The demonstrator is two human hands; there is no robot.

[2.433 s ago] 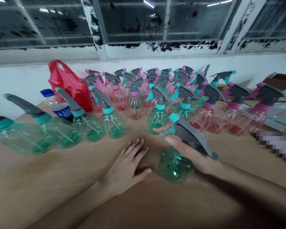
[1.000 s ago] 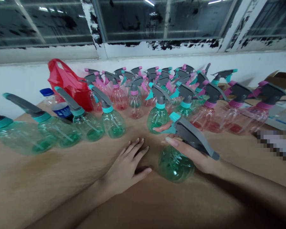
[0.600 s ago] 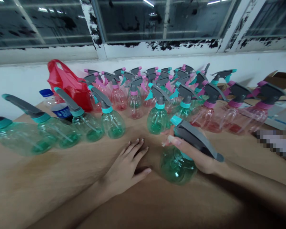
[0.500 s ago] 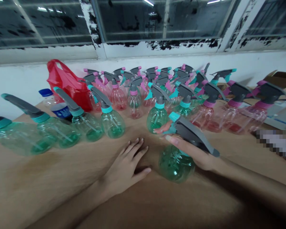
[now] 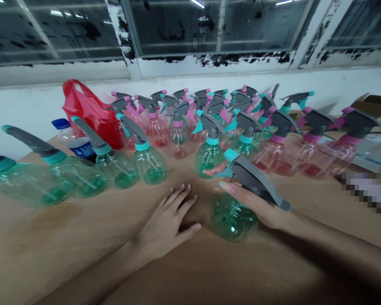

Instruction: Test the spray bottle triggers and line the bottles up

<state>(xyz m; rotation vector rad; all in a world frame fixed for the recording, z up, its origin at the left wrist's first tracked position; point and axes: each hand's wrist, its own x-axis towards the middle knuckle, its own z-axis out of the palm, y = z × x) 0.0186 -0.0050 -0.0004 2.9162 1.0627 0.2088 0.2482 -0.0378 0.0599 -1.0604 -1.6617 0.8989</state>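
A green see-through spray bottle (image 5: 233,220) with a grey and teal trigger head is in my right hand (image 5: 257,203). The thumb and fingers wrap round its neck below the head, and one finger reaches forward by the teal trigger. Its head points away to the upper left. Flat on the wooden table (image 5: 108,245) lies my left hand (image 5: 168,222), fingers spread and holding nothing. It is left of the held bottle and apart from it. Just beyond my right hand stands another green spray bottle (image 5: 209,156).
Several green spray bottles (image 5: 150,165) stand at the left. Pink spray bottles (image 5: 274,154) stand at the right, with mixed rows behind. A red plastic bag (image 5: 95,114) and a blue-capped bottle (image 5: 62,129) are back left. A cardboard box (image 5: 373,103) is at the far right.
My right hand and the held spray bottle have shifted very slightly left. My left hand rests in the same place.
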